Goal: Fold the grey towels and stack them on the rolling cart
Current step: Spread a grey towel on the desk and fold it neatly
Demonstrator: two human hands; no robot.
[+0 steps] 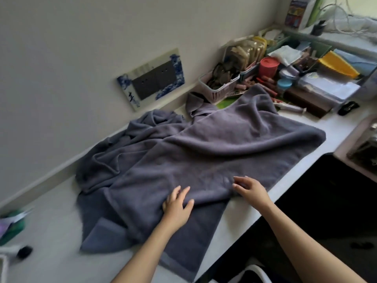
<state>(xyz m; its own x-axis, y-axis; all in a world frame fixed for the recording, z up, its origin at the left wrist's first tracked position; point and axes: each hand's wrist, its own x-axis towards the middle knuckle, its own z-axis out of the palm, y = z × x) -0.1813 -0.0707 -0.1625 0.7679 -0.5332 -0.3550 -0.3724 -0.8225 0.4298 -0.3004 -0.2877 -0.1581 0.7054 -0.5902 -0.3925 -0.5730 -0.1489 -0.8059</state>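
A large grey towel point(214, 146) lies spread and wrinkled across the white counter point(51, 231), doubled over on itself. More grey towel cloth point(126, 139) is bunched behind it against the wall. My left hand point(177, 203) rests flat on the towel's near edge with fingers apart. My right hand point(250, 188) lies on the same edge a little to the right, fingers spread and pressing the cloth. Neither hand grips anything. No rolling cart is in view.
A pink basket point(220, 88), a red cup point(268, 68), jars, boxes and papers crowd the counter's far right. A power socket panel point(155, 78) sits on the wall. A small black object point(24, 252) lies at the near left. Dark space drops off beyond the counter's right edge.
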